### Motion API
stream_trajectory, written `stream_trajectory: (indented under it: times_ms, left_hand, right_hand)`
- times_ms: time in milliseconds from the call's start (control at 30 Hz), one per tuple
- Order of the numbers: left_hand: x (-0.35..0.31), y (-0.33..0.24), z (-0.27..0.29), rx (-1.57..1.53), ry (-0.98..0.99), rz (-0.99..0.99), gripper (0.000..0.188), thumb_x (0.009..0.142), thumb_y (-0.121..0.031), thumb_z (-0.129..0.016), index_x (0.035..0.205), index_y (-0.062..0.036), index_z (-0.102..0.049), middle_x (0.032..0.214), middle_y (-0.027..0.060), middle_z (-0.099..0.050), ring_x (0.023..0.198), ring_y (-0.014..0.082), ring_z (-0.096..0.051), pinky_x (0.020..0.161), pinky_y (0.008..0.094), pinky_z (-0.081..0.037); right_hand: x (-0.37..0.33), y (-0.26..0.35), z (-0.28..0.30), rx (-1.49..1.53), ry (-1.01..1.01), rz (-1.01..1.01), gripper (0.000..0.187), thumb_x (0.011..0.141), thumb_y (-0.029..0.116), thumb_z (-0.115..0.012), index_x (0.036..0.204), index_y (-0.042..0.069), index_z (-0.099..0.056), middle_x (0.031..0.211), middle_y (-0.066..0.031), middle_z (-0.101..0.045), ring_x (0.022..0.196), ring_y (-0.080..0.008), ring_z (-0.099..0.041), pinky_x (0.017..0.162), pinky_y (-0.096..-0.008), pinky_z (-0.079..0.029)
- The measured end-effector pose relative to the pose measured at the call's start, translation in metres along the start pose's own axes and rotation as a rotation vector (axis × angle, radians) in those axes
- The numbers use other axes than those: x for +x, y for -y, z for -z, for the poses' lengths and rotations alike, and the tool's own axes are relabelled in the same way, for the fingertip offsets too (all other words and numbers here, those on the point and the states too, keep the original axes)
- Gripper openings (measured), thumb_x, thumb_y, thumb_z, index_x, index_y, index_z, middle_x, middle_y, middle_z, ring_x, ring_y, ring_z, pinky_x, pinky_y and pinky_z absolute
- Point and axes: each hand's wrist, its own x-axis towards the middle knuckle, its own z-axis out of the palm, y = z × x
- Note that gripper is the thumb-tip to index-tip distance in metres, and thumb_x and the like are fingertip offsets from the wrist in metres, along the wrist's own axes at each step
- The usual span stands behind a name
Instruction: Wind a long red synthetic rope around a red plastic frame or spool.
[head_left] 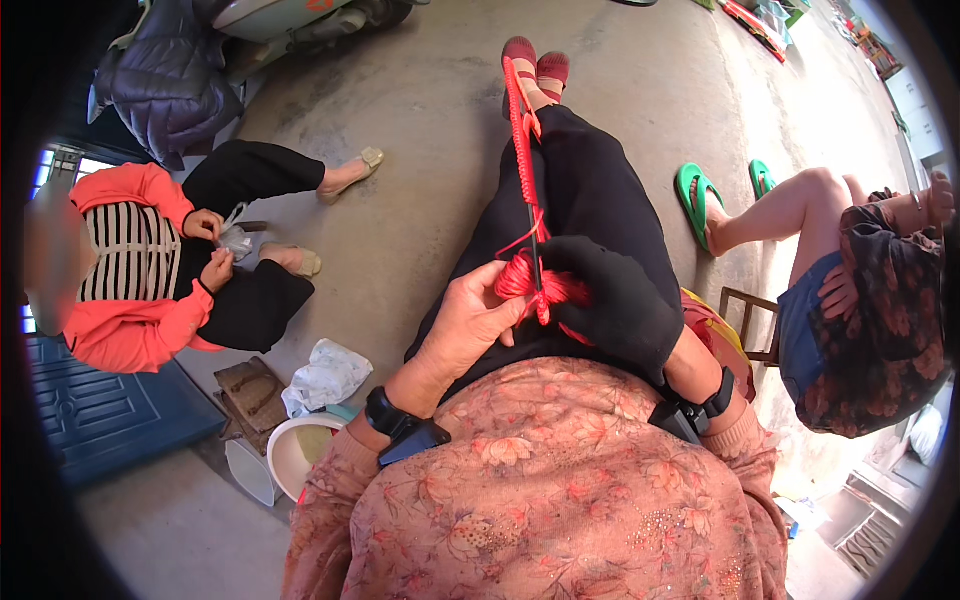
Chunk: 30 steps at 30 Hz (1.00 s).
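Note:
Over my lap, my bare left hand (470, 318) pinches a bundle of glossy red cord (516, 277) between thumb and fingers. My right hand (628, 300), in a black glove, closes on the other side of the bundle, with red strands showing at its fingers. Most of those fingertips are hidden. Between the hands runs a thin dark strip or rod (533, 218); I cannot make out which. Red cord wound in tight coils (522, 145) covers its far part, stretching toward my red shoes (519, 50). A loose red strand loops off beside the bundle.
At left, a seated person in a coral jacket (130, 330) handles a small whitish plastic bag (236, 240). Another sits at right near green flip-flops (690, 190). A white bucket (290, 450) and brown bag (250, 393) stand at lower left. A scooter (290, 22) is behind.

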Motion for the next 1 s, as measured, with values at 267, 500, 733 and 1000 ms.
stream_trajectory:
  times_ms: [267, 500, 733, 1000]
  left_hand:
    - [-0.029, -0.078, 0.021, -0.575, -0.137, -0.277, 0.045, 0.098, -0.024, -0.050, 0.136, -0.0014, -0.042, 0.124, 0.0108, -0.059, 0.111, 0.0204, -0.060, 0.082, 0.0349, -0.056]
    - [-0.084, -0.153, -0.007, -0.531, 0.279, -0.644, 0.053, 0.094, -0.038, -0.053, 0.126, 0.0018, -0.037, 0.087, 0.0101, -0.053, 0.076, 0.0209, -0.052, 0.075, 0.0348, -0.051]
    - [-0.076, -0.131, 0.028, 0.066, -0.152, -0.346, 0.054, 0.089, -0.024, -0.056, 0.133, 0.0034, -0.040, 0.107, 0.0218, -0.062, 0.099, 0.0252, -0.063, 0.091, 0.0373, -0.049]
    - [-0.013, -0.041, -0.029, 0.565, -0.220, -0.236, 0.058, 0.071, -0.017, -0.083, 0.117, 0.0004, -0.052, 0.093, 0.0040, -0.063, 0.088, 0.0101, -0.060, 0.081, 0.0278, -0.050]
  right_hand:
    - [0.009, 0.029, 0.028, -0.108, -0.384, 0.116, 0.070, 0.069, 0.015, -0.080, 0.130, -0.001, -0.050, 0.124, -0.0156, -0.058, 0.118, -0.0254, -0.055, 0.099, -0.0351, -0.044]
    - [0.047, 0.045, 0.011, -0.219, 0.174, 0.389, 0.043, 0.074, 0.017, -0.075, 0.112, 0.001, -0.063, 0.111, -0.0169, -0.060, 0.100, -0.0290, -0.062, 0.085, -0.0339, -0.049]
    - [-0.036, 0.038, 0.053, 1.041, -0.097, -0.117, 0.015, 0.088, 0.007, -0.059, 0.098, -0.003, -0.064, 0.086, -0.0127, -0.067, 0.066, -0.0174, -0.063, 0.062, -0.0279, -0.050]
    - [-0.089, 0.055, 0.051, 1.159, 0.127, -0.091, 0.021, 0.090, -0.001, -0.057, 0.107, -0.013, -0.060, 0.099, -0.0231, -0.068, 0.074, -0.0251, -0.069, 0.066, -0.0345, -0.056]
